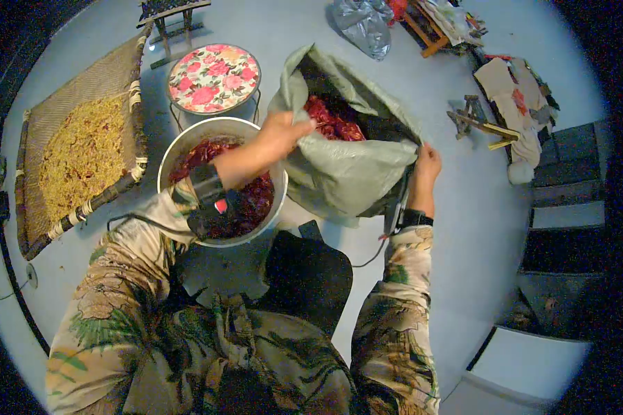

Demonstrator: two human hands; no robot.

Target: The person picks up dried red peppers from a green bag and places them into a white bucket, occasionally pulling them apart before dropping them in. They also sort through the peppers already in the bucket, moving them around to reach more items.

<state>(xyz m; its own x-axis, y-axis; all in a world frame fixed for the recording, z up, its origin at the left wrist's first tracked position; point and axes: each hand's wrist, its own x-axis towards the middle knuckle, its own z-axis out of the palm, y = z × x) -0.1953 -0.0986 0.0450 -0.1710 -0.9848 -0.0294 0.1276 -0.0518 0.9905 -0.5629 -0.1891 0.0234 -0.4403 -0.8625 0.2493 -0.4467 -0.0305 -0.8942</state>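
A grey-green woven sack (346,176) stands open on the floor in front of me, with dark red, shiny, wrinkled pieces (331,119) inside that look like dried chillies. My left hand (273,145) is closed on the left part of the sack's rim, slightly blurred. At the right corner of the mouth, my right hand (428,164) pinches the sack's edge. Beneath my left forearm is a large round metal pot (282,200), holding similar dark red pieces (256,207). My forearm and its dark wrist strap hide part of the contents.
To the left lies a woven tray (111,72) with yellow seed-like bits (83,155). A flower-patterned round stool (214,77) stands behind the pot. Farther off are a grey plastic bag (364,26), a small wooden stool (474,117) and a pale cloth-covered heap (509,90).
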